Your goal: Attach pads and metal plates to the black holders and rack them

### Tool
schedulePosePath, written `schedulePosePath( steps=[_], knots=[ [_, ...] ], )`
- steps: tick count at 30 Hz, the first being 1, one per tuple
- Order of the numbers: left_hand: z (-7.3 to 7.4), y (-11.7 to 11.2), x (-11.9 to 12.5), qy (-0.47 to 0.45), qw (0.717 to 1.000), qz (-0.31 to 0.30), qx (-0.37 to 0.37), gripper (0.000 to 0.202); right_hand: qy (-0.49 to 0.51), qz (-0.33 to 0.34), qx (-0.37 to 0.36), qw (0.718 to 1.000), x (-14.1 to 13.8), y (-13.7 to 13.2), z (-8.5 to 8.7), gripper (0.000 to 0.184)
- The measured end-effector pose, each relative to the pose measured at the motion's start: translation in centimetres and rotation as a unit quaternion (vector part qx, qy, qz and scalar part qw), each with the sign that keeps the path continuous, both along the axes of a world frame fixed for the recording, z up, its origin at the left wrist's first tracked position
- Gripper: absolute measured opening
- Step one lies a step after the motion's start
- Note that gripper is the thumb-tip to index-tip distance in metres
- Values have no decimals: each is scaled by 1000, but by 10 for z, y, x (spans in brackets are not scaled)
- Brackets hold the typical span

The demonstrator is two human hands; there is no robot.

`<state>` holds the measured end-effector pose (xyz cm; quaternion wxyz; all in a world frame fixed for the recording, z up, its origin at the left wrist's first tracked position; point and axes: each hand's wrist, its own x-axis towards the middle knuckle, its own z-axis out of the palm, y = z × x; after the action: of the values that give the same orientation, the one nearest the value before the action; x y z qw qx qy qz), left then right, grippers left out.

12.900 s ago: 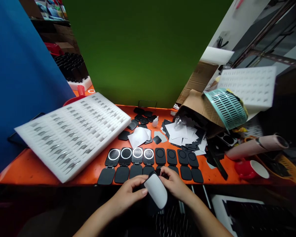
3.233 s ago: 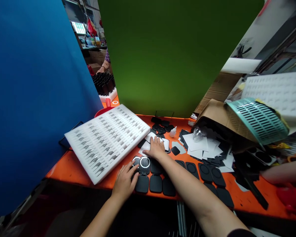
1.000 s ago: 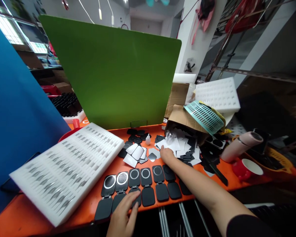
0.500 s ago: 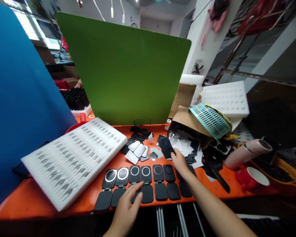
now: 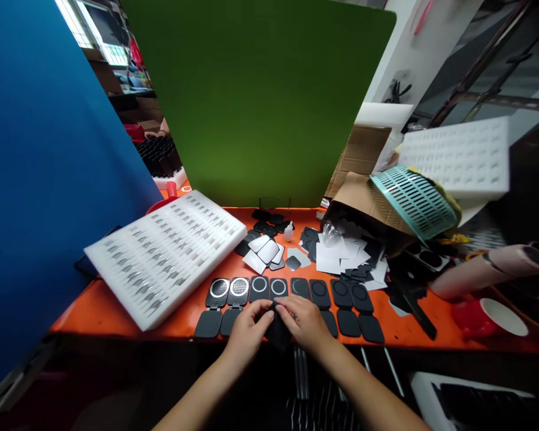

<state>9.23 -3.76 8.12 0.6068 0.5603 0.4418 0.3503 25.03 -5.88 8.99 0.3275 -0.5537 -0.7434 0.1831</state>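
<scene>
My left hand [image 5: 248, 328] and my right hand [image 5: 304, 321] meet at the front edge of the orange table [image 5: 108, 308], both pinching a flat black sheet piece [image 5: 278, 329] between them. Just beyond my fingers lies a row of open black hinged cases [image 5: 323, 294]. The two leftmost cases [image 5: 229, 288] carry shiny mesh discs with silver rings. Two more to their right show thin white rings [image 5: 268, 285].
A white foam tray [image 5: 168, 251] with slotted metal parts lies tilted at the left. White and black sheets [image 5: 341, 257] spill from a cardboard box [image 5: 363, 191] under a teal basket [image 5: 413, 202]. A small glue bottle [image 5: 288, 231], a red cup [image 5: 489, 317] and a blue panel [image 5: 49, 149] stand around.
My right hand has come back from the sheet pile at the right with a black piece. My left hand has left the cases and joined it at the table's front edge.
</scene>
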Motion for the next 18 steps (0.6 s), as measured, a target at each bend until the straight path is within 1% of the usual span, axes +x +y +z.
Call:
schedulePosePath(
  steps=[2,4,6,7,9,10,12,13,14,15,16,18],
  knots=[
    [2,-2,-4,11,1000,-13,19,19,42,16,-46,998,-3,0,4,26],
    [4,-3,-8,20,999,-25,30,19,99,23,-103,989,-5,0,3,27],
    [3,-4,-14,26,998,-39,29,21,154,18,-146,977,-4,0,-1,28],
    [2,-4,-18,30,998,-44,24,23,176,4,-153,972,-1,0,-4,28],
    [-2,-4,-29,47,998,-47,13,24,224,-52,-152,961,10,3,-9,27],
    [-4,-5,-35,61,997,-45,7,25,258,-94,-152,950,17,5,-11,28],
    [-9,-8,-49,94,995,-37,2,23,340,-182,-159,909,33,9,-13,33],
    [-11,-9,-55,115,993,-31,4,22,377,-218,-163,885,39,11,-13,35],
    [-13,-11,-61,141,990,-25,11,21,402,-239,-168,868,44,13,-11,38],
    [-13,-12,-66,172,985,-23,27,20,415,-245,-173,859,47,14,-9,40],
    [-13,-13,-70,205,977,-26,51,20,415,-232,-182,861,46,15,-6,42],
    [-11,-13,-75,267,956,-51,114,21,378,-166,-209,886,36,16,0,43]
  ],
)
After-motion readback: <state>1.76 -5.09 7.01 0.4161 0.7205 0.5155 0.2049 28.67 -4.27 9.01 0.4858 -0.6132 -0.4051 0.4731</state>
